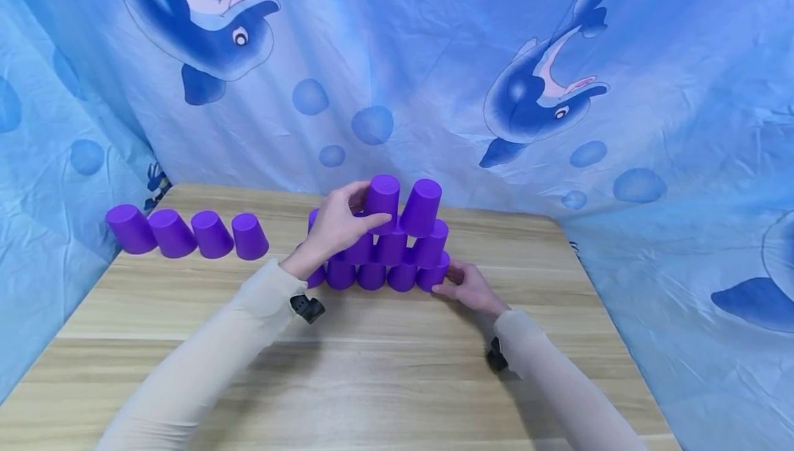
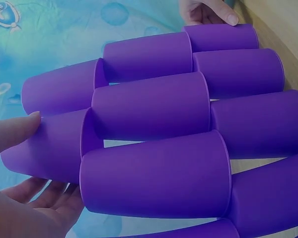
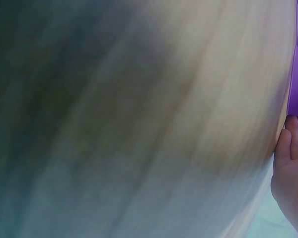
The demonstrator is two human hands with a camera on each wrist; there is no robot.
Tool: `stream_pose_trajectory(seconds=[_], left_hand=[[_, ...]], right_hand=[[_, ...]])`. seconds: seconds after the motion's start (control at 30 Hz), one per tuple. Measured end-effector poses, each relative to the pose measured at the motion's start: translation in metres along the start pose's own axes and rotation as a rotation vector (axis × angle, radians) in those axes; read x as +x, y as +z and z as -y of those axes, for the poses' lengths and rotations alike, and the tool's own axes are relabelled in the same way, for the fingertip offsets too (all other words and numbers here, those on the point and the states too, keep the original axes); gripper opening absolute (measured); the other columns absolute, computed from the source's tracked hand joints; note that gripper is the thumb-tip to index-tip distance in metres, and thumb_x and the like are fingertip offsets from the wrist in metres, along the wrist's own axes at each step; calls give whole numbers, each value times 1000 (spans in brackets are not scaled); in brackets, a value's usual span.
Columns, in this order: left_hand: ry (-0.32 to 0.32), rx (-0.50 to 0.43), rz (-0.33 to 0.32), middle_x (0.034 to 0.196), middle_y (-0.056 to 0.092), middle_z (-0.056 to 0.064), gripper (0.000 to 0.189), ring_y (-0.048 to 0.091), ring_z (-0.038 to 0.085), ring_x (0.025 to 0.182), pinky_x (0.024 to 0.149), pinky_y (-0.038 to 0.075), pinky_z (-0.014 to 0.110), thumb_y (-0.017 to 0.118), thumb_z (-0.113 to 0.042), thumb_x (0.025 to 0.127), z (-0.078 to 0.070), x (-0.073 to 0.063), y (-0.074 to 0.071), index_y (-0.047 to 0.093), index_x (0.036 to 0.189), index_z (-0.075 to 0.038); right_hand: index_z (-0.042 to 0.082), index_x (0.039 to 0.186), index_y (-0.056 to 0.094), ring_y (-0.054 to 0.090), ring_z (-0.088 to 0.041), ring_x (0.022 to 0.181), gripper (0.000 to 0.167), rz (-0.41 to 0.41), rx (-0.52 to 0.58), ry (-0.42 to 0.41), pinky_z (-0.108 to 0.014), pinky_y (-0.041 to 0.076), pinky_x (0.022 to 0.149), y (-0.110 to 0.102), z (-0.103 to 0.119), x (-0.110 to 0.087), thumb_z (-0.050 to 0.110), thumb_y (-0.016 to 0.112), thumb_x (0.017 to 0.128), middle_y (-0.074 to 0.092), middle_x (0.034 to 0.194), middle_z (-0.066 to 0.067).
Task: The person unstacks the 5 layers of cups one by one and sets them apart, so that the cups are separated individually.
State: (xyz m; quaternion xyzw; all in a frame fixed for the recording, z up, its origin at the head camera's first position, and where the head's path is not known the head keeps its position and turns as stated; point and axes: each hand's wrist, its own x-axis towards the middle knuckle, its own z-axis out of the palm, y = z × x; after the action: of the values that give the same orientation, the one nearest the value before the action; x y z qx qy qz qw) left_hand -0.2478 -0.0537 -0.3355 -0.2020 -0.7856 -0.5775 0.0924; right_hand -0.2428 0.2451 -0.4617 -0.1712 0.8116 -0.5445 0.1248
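Observation:
Purple cups stand upside down in a stepped stack in mid-table. My left hand (image 1: 338, 227) grips a purple cup (image 1: 382, 196) on the third level, thumb in front and fingers behind. Right of it stands another third-level cup (image 1: 422, 208). The left wrist view shows the held cup (image 2: 49, 146) with its rim right at the cups (image 2: 151, 106) below. At the stack's lower right end, my right hand (image 1: 474, 289) holds the end cup (image 1: 433, 275) of the bottom row between thumb and fingers. My left hand and wrist hide part of the stack's left end.
Several more purple cups (image 1: 212, 236) stand upside down in a row at the table's left. The wooden table (image 1: 397, 382) reaches back to a blue dolphin-print curtain (image 1: 422, 58), which also hangs along both sides.

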Motion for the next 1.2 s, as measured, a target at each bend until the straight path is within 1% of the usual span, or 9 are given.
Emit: stream_pose_trajectory(seconds=[0.2,0.43,0.57,0.67,0.77,0.83,0.93,1.03,1.2], left_hand=[[16,-38,-15,115,64,14,59,63,26,102,90,50,34,80,-16,79,-1,0,-1,55,129,1],[11,-78,-41,113,65,11,58,63,23,102,90,50,32,81,-17,78,-7,-4,-5,56,129,-2],[17,-89,-50,112,65,14,57,62,25,102,91,49,34,80,-14,79,-9,-6,-10,56,129,-1],[5,-95,-58,114,64,16,58,61,28,104,93,48,37,78,-13,81,-11,-8,-14,53,131,0],[-15,-115,-66,116,62,20,58,59,32,107,94,47,41,76,-9,82,-15,-12,-18,51,132,3],[-22,-107,-77,115,62,19,57,59,31,106,94,48,40,76,-9,82,-18,-14,-22,51,132,3],[-5,-88,-106,113,64,14,56,61,26,103,92,49,36,78,-16,82,-17,-17,-28,54,131,-2],[25,-78,-144,109,65,10,57,62,22,99,89,50,33,80,-22,79,-12,-20,-35,57,129,-6],[30,-105,-192,110,64,13,56,62,24,100,90,50,32,81,-18,78,-12,-24,-48,58,127,-4]], right_hand=[[-2,129,55,54,-31,116,50,-11,-4,-4,-43,36,105,-1,-1,1,0,73,83,61,122,-15],[-3,129,54,53,-33,118,50,-8,-3,-3,-46,35,106,-1,-1,1,1,73,83,60,123,-16],[-3,129,54,53,-33,118,50,-8,-6,-1,-47,34,106,-2,-1,1,1,74,83,60,123,-16],[-2,129,55,53,-33,117,50,-7,-6,-2,-47,34,106,-2,-2,1,2,74,83,60,123,-15],[-2,129,55,53,-33,118,50,-6,-4,-7,-47,34,106,-2,-3,1,2,74,83,60,123,-14],[-2,129,55,53,-33,118,50,-6,-2,-5,-47,34,106,-2,-3,1,2,74,83,61,123,-14],[-1,130,54,53,-33,118,51,-9,-1,-3,-47,34,106,-2,-4,1,3,74,83,61,123,-14],[-1,130,54,53,-34,118,52,-10,1,4,-48,34,106,-1,-4,1,3,74,83,61,123,-14],[-1,131,54,53,-32,117,51,-6,3,-3,-46,35,106,-2,-3,0,2,74,83,61,123,-14]])
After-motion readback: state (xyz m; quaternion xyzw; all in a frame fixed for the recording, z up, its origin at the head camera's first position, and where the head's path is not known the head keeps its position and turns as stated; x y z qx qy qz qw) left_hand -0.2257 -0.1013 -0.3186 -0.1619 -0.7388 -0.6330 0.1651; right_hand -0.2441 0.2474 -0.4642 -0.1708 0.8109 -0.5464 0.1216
